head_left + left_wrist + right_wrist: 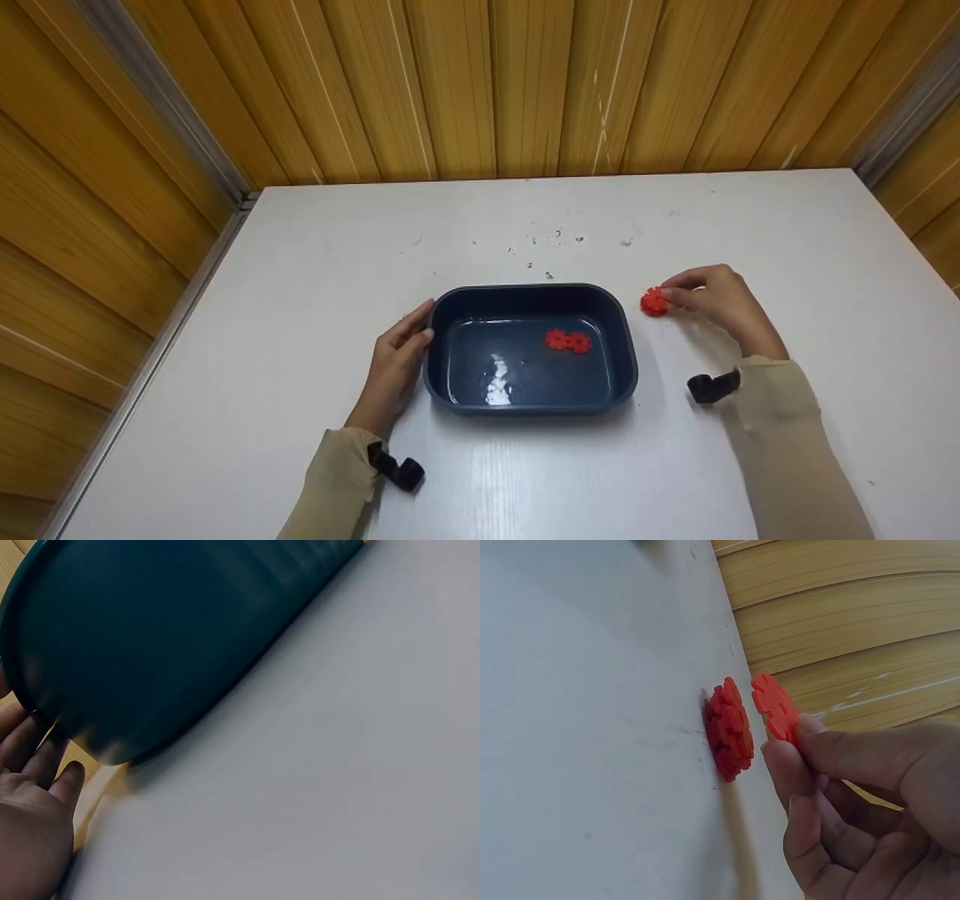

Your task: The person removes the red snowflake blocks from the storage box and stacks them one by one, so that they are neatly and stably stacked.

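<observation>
Between the thumb and index finger of my right hand (712,300) I pinch a red notched plastic disc (775,706). Just below it, a short stack of matching red discs (730,731) sits on the table. My left hand (397,356) rests against the left side of a dark blue rectangular tub (531,410), fingertips at its rim and outer wall. In the left wrist view its fingers (37,754) lie fairly straight beside the tub's wall. Inside the tub, toward the right, lie red discs (568,341), side by side.
The white table (300,300) carries small dark marks (551,240) behind the tub. Yellow wood-look panels (487,90) rise along its back and sides. Each sleeve has a black wrist camera (709,388) strapped at the cuff.
</observation>
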A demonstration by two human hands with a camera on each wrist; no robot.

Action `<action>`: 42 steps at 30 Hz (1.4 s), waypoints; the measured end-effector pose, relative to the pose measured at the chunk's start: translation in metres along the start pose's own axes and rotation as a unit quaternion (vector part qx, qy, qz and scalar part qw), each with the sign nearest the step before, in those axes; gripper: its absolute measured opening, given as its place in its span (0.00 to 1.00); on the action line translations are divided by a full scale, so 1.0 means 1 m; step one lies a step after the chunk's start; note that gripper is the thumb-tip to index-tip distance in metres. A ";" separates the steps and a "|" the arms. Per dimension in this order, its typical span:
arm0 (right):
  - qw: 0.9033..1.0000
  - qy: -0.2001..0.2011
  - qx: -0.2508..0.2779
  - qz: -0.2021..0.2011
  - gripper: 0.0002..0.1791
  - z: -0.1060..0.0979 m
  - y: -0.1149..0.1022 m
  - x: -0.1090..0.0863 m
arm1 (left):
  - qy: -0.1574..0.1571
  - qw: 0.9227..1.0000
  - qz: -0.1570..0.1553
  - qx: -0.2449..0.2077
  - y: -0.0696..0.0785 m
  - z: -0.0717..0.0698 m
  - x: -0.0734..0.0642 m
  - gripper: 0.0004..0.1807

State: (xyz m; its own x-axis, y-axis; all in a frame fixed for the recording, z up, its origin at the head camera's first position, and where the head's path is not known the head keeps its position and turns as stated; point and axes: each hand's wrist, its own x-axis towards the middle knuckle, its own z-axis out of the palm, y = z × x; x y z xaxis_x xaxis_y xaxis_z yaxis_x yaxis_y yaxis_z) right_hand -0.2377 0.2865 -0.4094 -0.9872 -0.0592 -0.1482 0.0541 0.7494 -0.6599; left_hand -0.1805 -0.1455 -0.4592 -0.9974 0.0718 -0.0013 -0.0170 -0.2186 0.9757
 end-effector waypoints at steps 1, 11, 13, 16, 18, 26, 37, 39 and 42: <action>1.000 0.000 0.004 0.003 0.22 0.000 0.001 0.000 | 0.000 1.000 0.000 0.003 0.000 0.000 0.000 0.27; 1.000 -0.004 0.014 0.011 0.25 0.000 0.006 -0.002 | 0.002 1.000 -0.004 0.003 0.000 0.002 0.001 0.27; 1.000 -0.008 0.015 0.016 0.26 0.001 0.006 -0.001 | 0.000 1.000 -0.003 -0.001 0.000 0.002 0.001 0.27; 0.999 -0.015 0.016 0.023 0.26 0.001 0.004 0.000 | -0.002 1.000 -0.002 -0.004 0.000 0.001 0.001 0.27; 0.999 -0.019 0.017 0.028 0.27 0.002 0.003 0.000 | -0.002 1.000 -0.002 -0.003 -0.001 0.001 0.001 0.27; 0.999 -0.017 0.018 0.032 0.26 0.003 0.004 0.001 | -0.001 1.000 -0.002 0.004 -0.001 0.000 0.002 0.27; 0.999 -0.009 0.019 0.032 0.27 0.003 0.004 0.002 | -0.006 1.000 0.009 0.028 -0.001 -0.001 0.002 0.27; 0.999 -0.008 0.019 0.033 0.27 0.003 0.004 0.002 | -0.004 1.000 0.009 0.030 -0.001 -0.001 0.001 0.27; 0.999 -0.008 0.017 0.035 0.26 0.004 0.005 0.002 | -0.003 1.000 0.008 0.030 -0.002 -0.001 0.001 0.27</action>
State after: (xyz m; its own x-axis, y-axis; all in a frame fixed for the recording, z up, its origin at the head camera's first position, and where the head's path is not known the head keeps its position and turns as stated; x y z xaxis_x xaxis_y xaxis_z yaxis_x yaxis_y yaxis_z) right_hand -0.2389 0.2878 -0.4159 -0.9783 -0.0180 -0.2064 0.1282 0.7300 -0.6714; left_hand -0.1818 -0.1463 -0.4611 -0.9971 0.0747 0.0156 0.0034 -0.1616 0.9869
